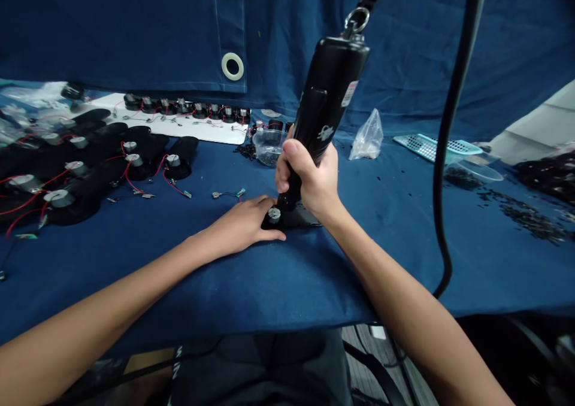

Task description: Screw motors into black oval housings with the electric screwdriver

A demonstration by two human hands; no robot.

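My right hand point(314, 175) is wrapped around a black electric screwdriver point(327, 94), which hangs from a ring and coiled cord at its top. The tool tilts, its lower tip down at a black flat housing point(299, 217) on the blue cloth; the exact contact point is hidden. Seated in the housing's left end is a small silver motor point(274, 215). My left hand point(245, 226) grips that end, thumb on the near side and fingers on the far side. Just beyond this hand lies a small green circuit board point(241, 192) with wires.
Several black housings with motors and red wires point(135, 160) cover the left side, with more on a white board point(215, 132) behind. At the back are a clear tub point(268, 148) and plastic bag point(367, 135). A black cable point(442, 154) hangs right, near a teal basket point(431, 147) and scattered black parts point(530, 217).
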